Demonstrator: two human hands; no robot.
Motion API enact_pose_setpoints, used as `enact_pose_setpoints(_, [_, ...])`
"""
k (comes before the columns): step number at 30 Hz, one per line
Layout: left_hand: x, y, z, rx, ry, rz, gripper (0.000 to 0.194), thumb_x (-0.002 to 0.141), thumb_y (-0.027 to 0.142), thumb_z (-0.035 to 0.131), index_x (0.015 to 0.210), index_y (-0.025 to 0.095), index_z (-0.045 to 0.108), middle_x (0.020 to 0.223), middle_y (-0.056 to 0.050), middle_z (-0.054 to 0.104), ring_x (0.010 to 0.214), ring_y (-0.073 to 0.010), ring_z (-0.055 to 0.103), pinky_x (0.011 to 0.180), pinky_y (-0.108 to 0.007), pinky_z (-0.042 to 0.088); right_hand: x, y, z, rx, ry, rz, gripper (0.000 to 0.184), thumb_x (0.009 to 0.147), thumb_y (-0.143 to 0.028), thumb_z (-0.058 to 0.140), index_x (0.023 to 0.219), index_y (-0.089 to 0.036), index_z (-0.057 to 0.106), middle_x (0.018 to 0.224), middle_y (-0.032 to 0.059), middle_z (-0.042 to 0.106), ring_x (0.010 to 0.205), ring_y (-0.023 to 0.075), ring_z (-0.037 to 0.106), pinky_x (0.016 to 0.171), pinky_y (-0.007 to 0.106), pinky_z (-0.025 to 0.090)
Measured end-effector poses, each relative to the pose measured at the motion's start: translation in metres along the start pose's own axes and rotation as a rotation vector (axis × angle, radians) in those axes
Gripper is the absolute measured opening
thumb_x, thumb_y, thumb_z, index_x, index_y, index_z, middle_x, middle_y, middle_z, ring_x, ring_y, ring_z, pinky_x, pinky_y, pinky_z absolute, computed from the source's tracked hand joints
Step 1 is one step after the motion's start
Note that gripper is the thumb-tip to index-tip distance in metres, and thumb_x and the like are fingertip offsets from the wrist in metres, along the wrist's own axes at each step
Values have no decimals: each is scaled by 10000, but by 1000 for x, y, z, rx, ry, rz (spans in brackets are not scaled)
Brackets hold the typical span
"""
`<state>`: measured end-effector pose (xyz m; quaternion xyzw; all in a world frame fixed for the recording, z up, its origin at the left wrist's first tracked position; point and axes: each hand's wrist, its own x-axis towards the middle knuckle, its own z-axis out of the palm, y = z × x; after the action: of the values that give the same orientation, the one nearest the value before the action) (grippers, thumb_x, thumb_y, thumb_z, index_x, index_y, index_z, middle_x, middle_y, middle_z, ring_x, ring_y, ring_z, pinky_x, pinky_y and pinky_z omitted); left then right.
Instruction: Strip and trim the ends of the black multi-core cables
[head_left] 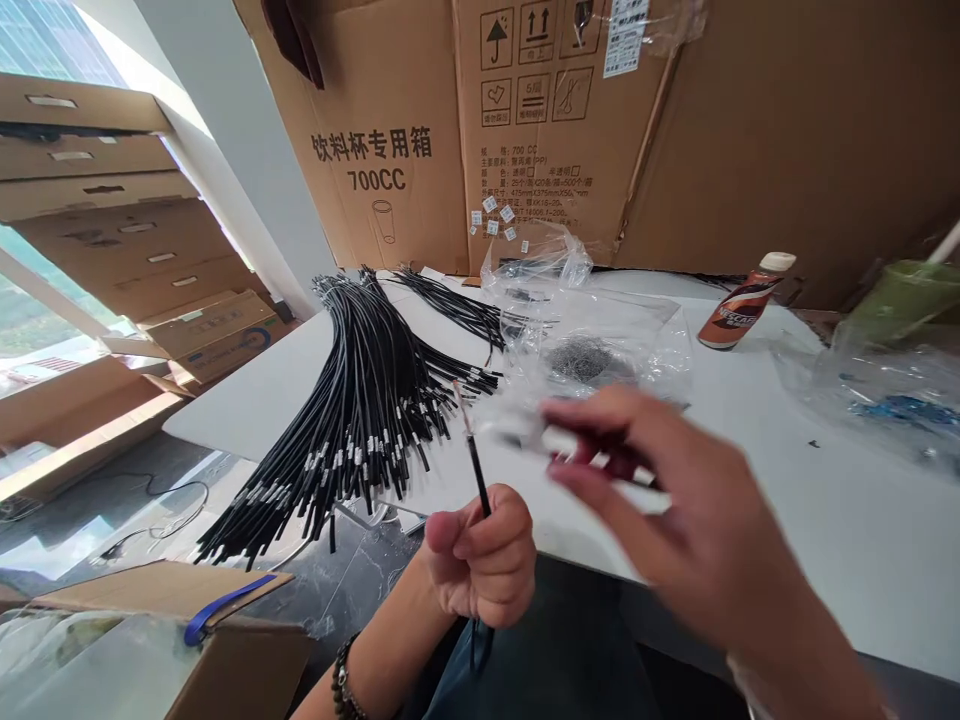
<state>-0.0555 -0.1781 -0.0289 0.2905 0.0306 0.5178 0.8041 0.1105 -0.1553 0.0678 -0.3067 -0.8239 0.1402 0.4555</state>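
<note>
My left hand (484, 565) is closed round a black cable (478, 470), held upright in front of the table edge. At the cable's top a thin, copper-coloured end shows, with a whitish band below it. My right hand (697, 510) grips a hand tool with dark red handles (611, 458). Motion smears its light metal head, so I cannot tell whether it is pliers or a cutter. The head is to the right of the cable's tip and looks apart from it. A big bundle of black cables (367, 370) with white labels lies to the left.
Behind my right hand a clear bag (645, 330) holds a pile of small dark grey pieces (581, 358). A brown bottle (746, 300) stands at the right of the white table (847, 540). Large cardboard boxes (390, 80) rise behind; an open carton (240, 660) sits lower left.
</note>
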Motion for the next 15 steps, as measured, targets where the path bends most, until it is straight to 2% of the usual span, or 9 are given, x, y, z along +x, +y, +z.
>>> enact_pose_setpoints(1, [2,4,3,-54,-88,-58,599,641,576,797,438,206,371,340,127,179,245,-11,104,214,-176,152,5,12,-5,-35,109,36,162,943,-292,557,1087,-225,590,908,10,659,731,123,617,615,227,484])
enact_pose_setpoints(3, [5,13,9,-165,-235,-153,612,678,543,786,435,209,336,325,139,133,244,-2,40,209,-169,108,15,46,-15,-154,405,124,191,944,-340,549,1080,-210,577,963,50,660,801,152,625,648,249,480])
enact_pose_setpoints(5, [8,21,14,-244,-302,-199,600,707,491,787,450,201,329,327,142,136,254,5,28,219,-157,87,22,85,-24,-440,463,233,237,967,-335,480,1108,-156,545,970,100,657,810,187,629,670,295,466])
enact_pose_setpoints(6, [9,25,16,-271,-316,-214,599,715,467,790,455,197,322,335,143,137,263,8,27,224,-156,76,23,103,-27,-644,204,332,232,967,-306,461,1096,-136,552,916,102,667,762,201,630,621,304,435])
enact_pose_setpoints(7, [10,28,18,-290,-325,-227,603,718,443,795,456,193,312,345,143,137,274,9,25,230,-157,65,23,118,-29,-798,-124,405,194,948,-286,487,1045,-143,575,856,93,676,718,216,631,569,301,389])
enact_pose_setpoints(9, [11,32,20,-325,-339,-244,619,715,402,808,450,187,291,360,141,141,294,12,25,237,-161,47,21,139,-32,-890,-331,442,127,894,-252,561,944,-148,612,819,92,691,690,236,635,526,292,306])
enact_pose_setpoints(10, [11,34,21,-344,-341,-245,626,711,387,814,447,186,283,365,140,145,301,12,27,239,-165,39,19,145,-33,-914,-359,444,132,901,-248,546,952,-150,617,868,104,701,715,245,643,525,291,279])
enact_pose_setpoints(12, [12,36,21,-378,-336,-229,630,713,362,817,448,185,273,370,139,158,307,13,34,241,-171,29,17,146,-34,-952,-336,447,177,933,-247,485,1000,-147,615,956,128,703,771,257,652,535,293,250])
enact_pose_setpoints(15, [13,38,22,-386,-342,-204,622,737,341,803,457,185,269,377,135,182,313,15,37,244,-177,12,18,136,-37,-977,-328,477,207,941,-261,463,1005,-137,616,953,144,702,773,260,654,545,296,228])
